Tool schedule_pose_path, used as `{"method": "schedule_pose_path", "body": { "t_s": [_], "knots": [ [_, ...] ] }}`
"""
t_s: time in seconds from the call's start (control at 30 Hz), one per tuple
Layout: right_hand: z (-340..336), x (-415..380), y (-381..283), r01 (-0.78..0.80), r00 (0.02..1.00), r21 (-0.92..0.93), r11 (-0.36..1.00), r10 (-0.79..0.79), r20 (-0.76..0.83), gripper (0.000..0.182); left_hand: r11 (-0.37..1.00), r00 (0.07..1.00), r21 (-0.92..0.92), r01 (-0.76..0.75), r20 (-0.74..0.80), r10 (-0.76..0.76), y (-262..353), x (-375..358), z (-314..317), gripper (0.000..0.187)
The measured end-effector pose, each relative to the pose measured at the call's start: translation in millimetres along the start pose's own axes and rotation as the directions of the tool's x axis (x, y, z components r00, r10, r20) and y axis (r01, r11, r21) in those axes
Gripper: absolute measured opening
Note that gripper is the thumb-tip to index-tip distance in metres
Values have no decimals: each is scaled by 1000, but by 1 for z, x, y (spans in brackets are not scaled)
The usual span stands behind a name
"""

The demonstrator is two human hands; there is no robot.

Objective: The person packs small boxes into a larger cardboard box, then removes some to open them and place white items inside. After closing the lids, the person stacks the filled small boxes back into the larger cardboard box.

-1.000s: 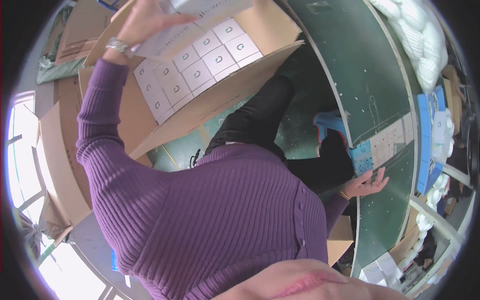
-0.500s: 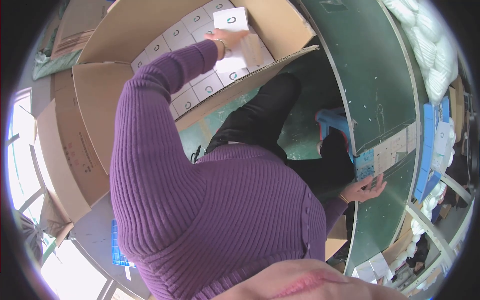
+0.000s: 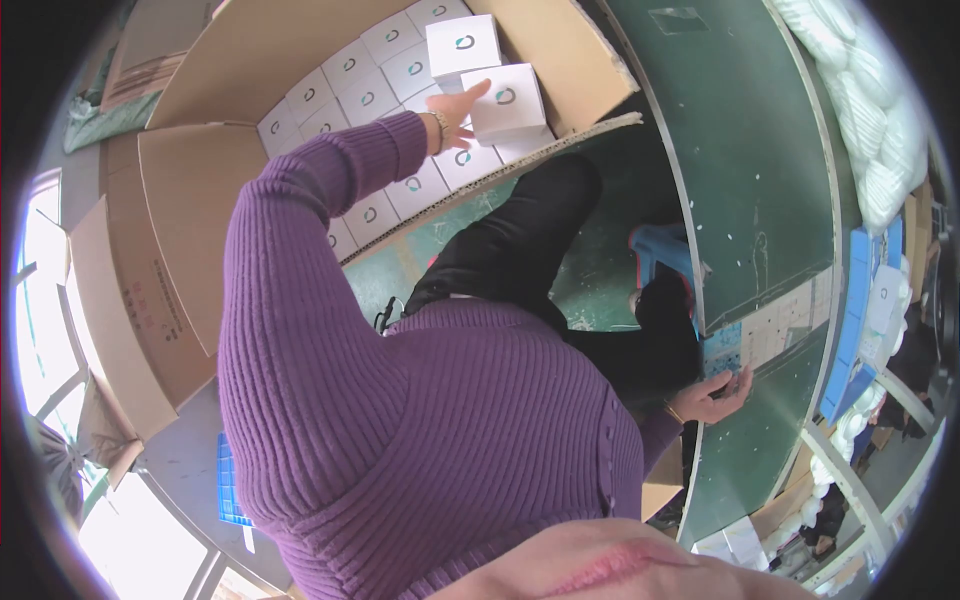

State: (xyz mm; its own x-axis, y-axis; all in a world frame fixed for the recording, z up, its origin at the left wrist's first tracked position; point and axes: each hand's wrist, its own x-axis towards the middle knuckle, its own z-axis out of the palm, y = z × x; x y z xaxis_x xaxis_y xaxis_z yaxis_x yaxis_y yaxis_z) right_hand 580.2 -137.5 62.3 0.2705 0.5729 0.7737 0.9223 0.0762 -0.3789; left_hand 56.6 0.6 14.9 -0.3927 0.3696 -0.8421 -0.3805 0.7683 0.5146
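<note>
My left hand reaches into a large cardboard box, its fingers apart at the left side of a raised white box with a ring logo. That white box sits above the rows of similar boxes. Just behind it another raised white box stands above its neighbours. My right hand is palm up over the edge of the green table, fingers loosely curled and apart, with nothing in it.
A blue stool stands beside my leg under the table. A marked strip crosses the tabletop. White padded bundles and a blue tray lie beyond it. A blue crate is at the lower left.
The blurred white box near my left hand has come to rest on the others, and the fingers have opened beside it. My right hand has shifted slightly left and down.
</note>
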Motion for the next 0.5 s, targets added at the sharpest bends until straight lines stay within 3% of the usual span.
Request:
{"method": "schedule_pose_path", "body": {
  "t_s": [0.07, 0.17, 0.27, 0.37, 0.5],
  "knots": [
    [1, -1, -1, -5, 1000, -20, 1000, 6, 19, 32, 998, 1000, -59, 24, 11, -23, -8, 25, 1, 92],
    [1, -3, -3, -65, 997, -61, 996, 67, 34, 36, 1000, 996, -7, 27, 87, -26, -5, 24, -1, 85],
    [2, -2, -3, -33, 998, -93, 995, 38, 52, 35, 993, 974, 10, 116, 192, -116, -9, 13, 0, 96],
    [0, -2, -1, -30, 995, -139, 990, 42, 85, 33, 997, 973, 51, 52, 223, -62, -16, 20, -7, 94],
    [1, 0, -8, -36, 993, -158, 987, 54, 107, 33, 998, 934, -8, -68, 352, 66, -21, 46, -16, 108]
  ]
}}
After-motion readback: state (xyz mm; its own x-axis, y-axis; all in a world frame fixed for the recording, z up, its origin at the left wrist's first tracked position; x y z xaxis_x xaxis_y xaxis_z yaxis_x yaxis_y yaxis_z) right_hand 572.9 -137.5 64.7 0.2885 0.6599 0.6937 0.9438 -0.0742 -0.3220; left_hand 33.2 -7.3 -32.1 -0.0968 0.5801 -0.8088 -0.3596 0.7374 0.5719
